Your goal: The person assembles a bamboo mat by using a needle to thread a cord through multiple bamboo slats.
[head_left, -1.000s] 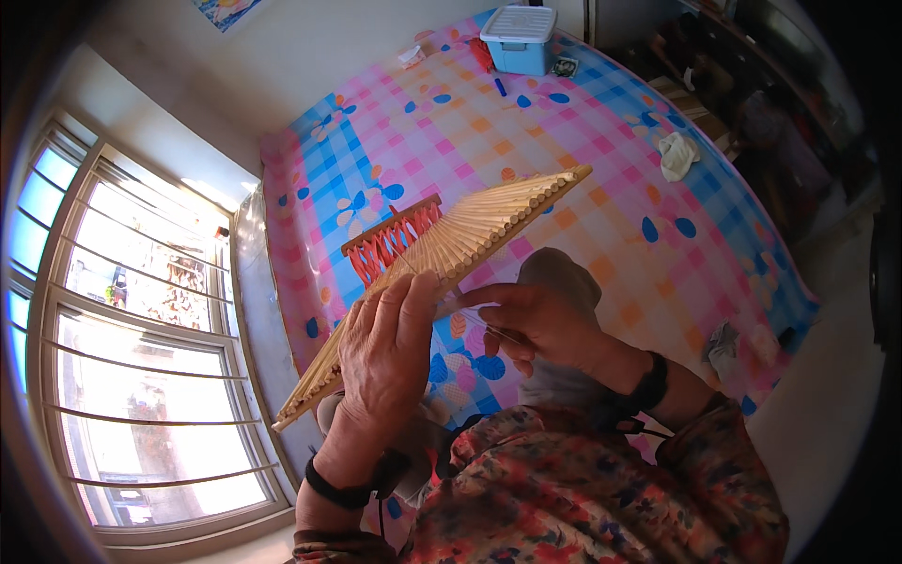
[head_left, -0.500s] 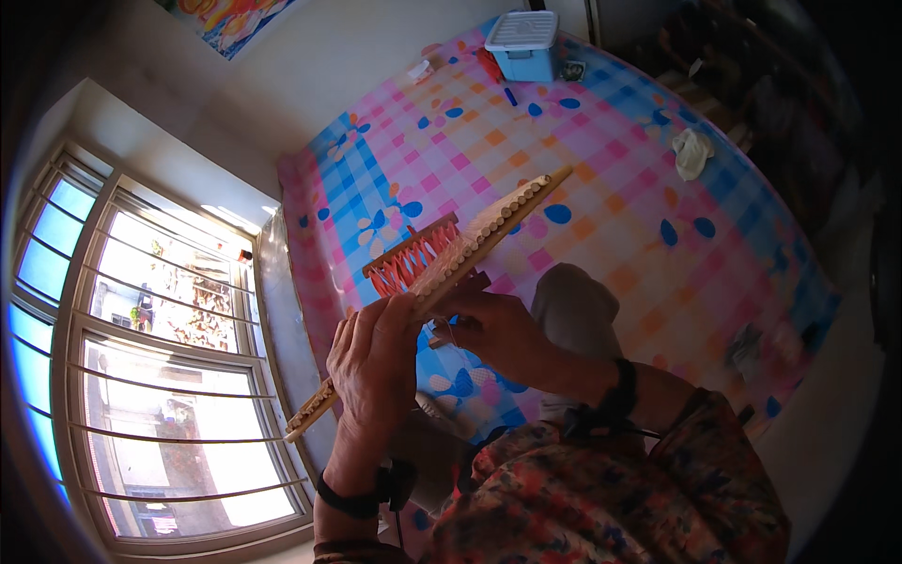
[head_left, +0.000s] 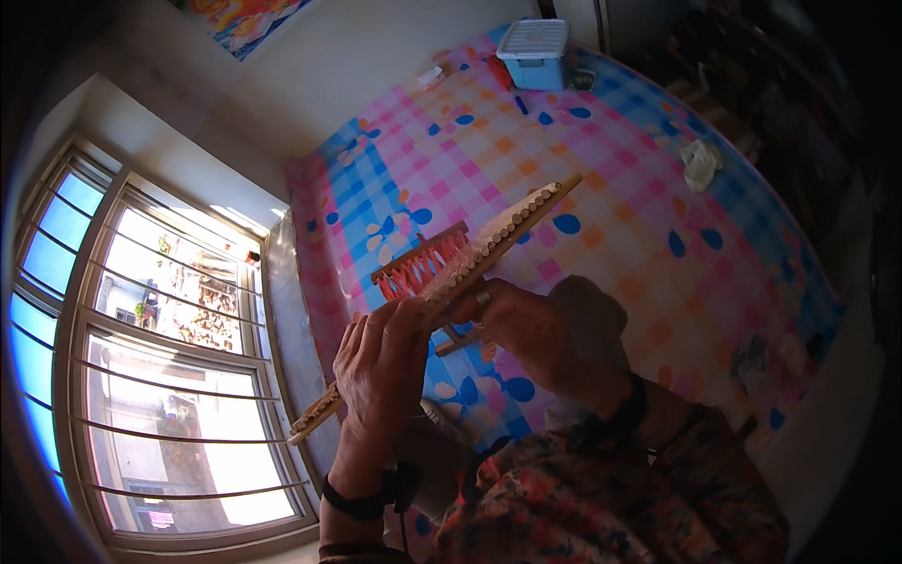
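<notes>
A long wooden strip [head_left: 507, 228], lined along one side with small round wooden knobs, slants up from the lower left to the upper right. My left hand [head_left: 383, 362] is closed around its lower middle, fingers over the top. My right hand [head_left: 534, 334] is at the strip's underside, just right of the left hand, with fingers bent inward; their tips are partly hidden, and what they hold cannot be made out. Beyond the hands, partly covered by the strip, stands a small wooden stool frame [head_left: 420, 252] laced with red cords [head_left: 423, 270].
A checked, flowered sheet [head_left: 601, 254] spreads under and around me. On its far side stand a blue box with a white lid [head_left: 534, 56] and a blue marker-like stick [head_left: 521, 105]. A crumpled white cloth [head_left: 701, 166] lies at the right. A barred window [head_left: 178, 376] fills the left side.
My right hand has lifted and turned, its fingers now closer under the strip. The left hand keeps its hold. The whole view has shifted slightly.
</notes>
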Action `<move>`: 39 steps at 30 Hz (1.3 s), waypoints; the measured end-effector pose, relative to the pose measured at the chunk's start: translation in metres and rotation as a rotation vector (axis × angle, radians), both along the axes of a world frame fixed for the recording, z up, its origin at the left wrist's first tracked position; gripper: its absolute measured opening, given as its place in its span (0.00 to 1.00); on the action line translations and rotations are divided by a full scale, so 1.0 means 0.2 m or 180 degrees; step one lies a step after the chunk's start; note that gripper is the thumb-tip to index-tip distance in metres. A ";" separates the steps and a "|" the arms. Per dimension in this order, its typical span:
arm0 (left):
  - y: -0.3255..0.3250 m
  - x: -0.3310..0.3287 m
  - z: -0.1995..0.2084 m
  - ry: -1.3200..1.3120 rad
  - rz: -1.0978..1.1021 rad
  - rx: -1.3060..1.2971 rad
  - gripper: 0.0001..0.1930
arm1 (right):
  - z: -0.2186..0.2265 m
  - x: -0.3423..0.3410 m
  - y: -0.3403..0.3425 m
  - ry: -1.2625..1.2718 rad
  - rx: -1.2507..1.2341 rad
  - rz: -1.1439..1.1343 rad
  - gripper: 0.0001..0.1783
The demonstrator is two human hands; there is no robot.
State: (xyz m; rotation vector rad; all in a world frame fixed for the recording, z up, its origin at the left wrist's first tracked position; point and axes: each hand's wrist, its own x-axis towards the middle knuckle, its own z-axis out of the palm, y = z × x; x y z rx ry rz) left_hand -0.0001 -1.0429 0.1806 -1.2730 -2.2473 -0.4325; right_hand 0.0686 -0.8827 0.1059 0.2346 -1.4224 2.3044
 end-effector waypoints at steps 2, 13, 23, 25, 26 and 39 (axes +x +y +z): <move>0.00 0.00 0.01 0.0025 -0.0034 -0.0006 0.17 | 0.01 -0.03 -0.02 0.0118 -0.1091 0.0175 0.06; -0.10 0.16 -0.07 0.0099 -0.0260 -0.0204 0.16 | -0.06 0.11 -0.12 -0.0460 -0.1950 0.1169 0.16; -0.17 0.30 -0.19 0.0121 -0.0451 -0.0364 0.10 | -0.09 0.34 -0.08 -0.1752 -0.1610 0.1166 0.09; -0.18 0.31 -0.20 0.0172 -0.0461 -0.0353 0.10 | -0.08 0.36 -0.08 -0.1744 -0.1720 0.1127 0.07; -0.18 0.31 -0.20 0.0174 -0.0474 -0.0367 0.10 | -0.09 0.37 -0.08 -0.1673 -0.1755 0.1136 0.07; -0.28 0.32 -0.26 0.0266 -0.0714 -0.0238 0.10 | 0.02 0.52 0.34 -0.1296 0.4481 0.0619 0.12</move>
